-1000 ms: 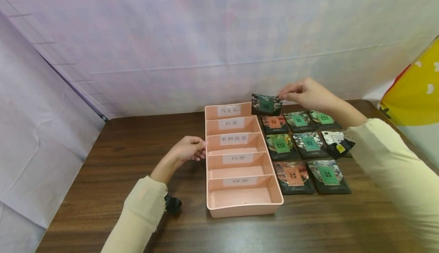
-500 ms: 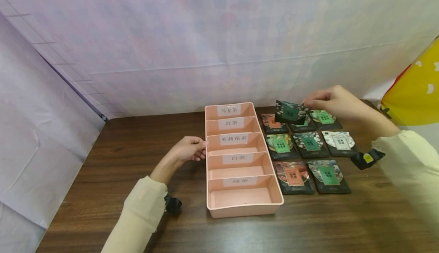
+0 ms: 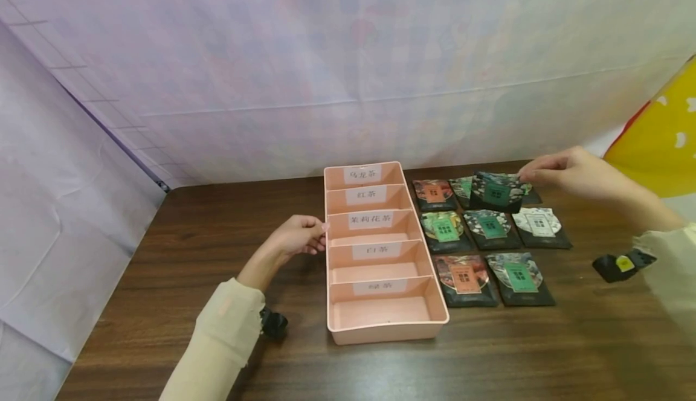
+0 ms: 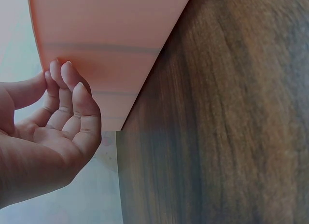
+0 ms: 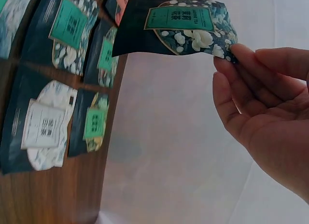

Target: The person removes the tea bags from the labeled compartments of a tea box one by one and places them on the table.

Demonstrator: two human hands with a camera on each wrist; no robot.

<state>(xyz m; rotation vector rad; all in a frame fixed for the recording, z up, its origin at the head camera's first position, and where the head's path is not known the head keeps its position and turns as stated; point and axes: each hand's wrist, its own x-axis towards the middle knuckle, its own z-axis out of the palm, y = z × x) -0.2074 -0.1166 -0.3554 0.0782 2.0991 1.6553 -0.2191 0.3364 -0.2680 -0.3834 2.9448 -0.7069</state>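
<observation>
My right hand (image 3: 579, 173) pinches a dark tea sachet (image 5: 186, 28) by one corner. The sachet has a green label and white flowers, and it hangs over the back row of sachets, partly hiding the two behind it. At the pink divided box (image 3: 388, 332), my left hand (image 3: 298, 235) holds the left rim between thumb and fingertips, beside the middle compartment. In the left wrist view, the left hand (image 4: 58, 113) has its fingers bent against the box's outer wall (image 4: 116, 21). White paper labels with Chinese writing mark the compartments.
To the right of the box several tea sachets lie in rows, among them a red-labelled one (image 3: 466, 281), a green-labelled one (image 3: 520, 280) and a white-labelled one (image 3: 541, 227). A pale curtain (image 3: 272, 75) hangs behind the wooden table (image 3: 179, 256).
My right hand has carried the tea sachet rightward and lower, from beside the box's far end to above the back row of sachets. The left hand and box have stayed still.
</observation>
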